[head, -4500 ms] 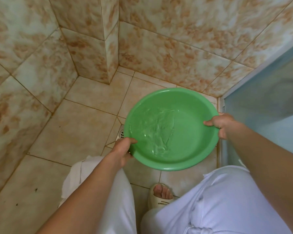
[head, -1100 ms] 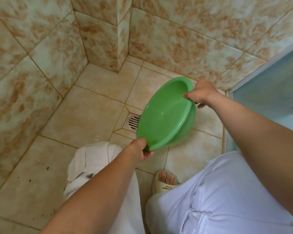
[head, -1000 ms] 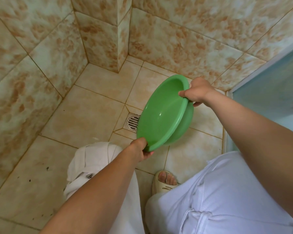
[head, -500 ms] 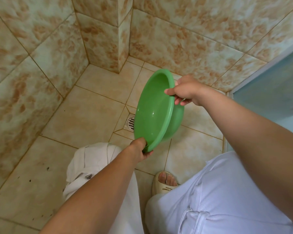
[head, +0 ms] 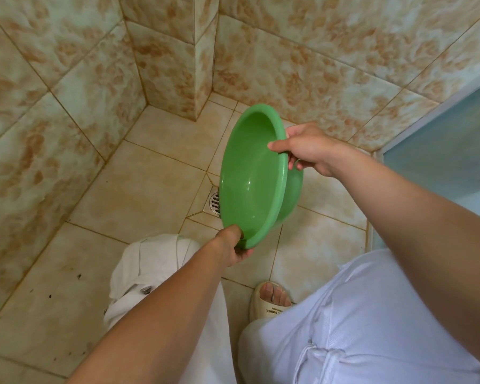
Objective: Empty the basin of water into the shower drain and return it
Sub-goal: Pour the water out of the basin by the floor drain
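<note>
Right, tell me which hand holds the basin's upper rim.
The right hand: it pinches the tilted green basin's top edge, while the left hand grips the bottom.

**What we cannot make out**

We see only the left part of the drain grate [head: 215, 203]; the green basin [head: 251, 178] covers the rest. The slipper's [head: 266, 307] small print is unreadable. The right hand's [head: 306, 148] fingers go behind the basin's rim, and the picture's bottom edge cuts both forearms.

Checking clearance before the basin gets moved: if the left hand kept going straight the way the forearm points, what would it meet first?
The green basin itself: the left hand already grips its lower rim. Past the basin, that line probably reaches the floor drain, though depth is unclear.
</note>
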A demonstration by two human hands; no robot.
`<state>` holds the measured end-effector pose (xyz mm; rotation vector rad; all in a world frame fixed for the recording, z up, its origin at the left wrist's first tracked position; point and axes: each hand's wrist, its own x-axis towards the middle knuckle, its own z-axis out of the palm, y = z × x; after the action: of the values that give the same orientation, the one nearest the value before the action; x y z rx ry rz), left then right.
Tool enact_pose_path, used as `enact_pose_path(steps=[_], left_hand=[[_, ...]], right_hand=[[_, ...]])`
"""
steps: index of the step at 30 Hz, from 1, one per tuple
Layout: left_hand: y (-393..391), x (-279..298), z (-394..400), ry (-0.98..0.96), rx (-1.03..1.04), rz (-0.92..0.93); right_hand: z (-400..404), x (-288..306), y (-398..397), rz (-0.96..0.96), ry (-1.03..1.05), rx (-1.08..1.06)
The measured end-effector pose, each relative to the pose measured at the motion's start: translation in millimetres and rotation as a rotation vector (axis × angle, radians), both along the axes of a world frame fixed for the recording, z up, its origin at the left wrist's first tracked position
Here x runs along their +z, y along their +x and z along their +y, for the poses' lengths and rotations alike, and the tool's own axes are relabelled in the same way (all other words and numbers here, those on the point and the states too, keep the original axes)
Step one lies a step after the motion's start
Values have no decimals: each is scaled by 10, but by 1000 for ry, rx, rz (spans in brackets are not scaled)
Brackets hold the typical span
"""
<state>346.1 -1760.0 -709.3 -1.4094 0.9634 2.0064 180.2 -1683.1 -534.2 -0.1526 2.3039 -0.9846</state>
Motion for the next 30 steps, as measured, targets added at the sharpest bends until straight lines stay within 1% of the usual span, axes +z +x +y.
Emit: enact_pose_path(steps=[3,8,15,20,25,28,30], left_hand=[[9,28,-8,-14,-13,-4],[3,30,-47,-87,43,-13],[-12,60,-66,-120,64,35],[-6,115,-90,-141,113,69],[-17,155,-124,-148,188,78],[-22,158,-138,-166,230,77],[-13,172,-140,-163,242,78]], right_hand=[[23,3,-29,64,8,31],[43,-6,-32,113,56,169],[46,87,-40,240,103,312],[72,136,-68,282,104,334],[122,153,-98,374,96,320],[118,109,-62,391,165,387],[133,118,-112,452,179,338]])
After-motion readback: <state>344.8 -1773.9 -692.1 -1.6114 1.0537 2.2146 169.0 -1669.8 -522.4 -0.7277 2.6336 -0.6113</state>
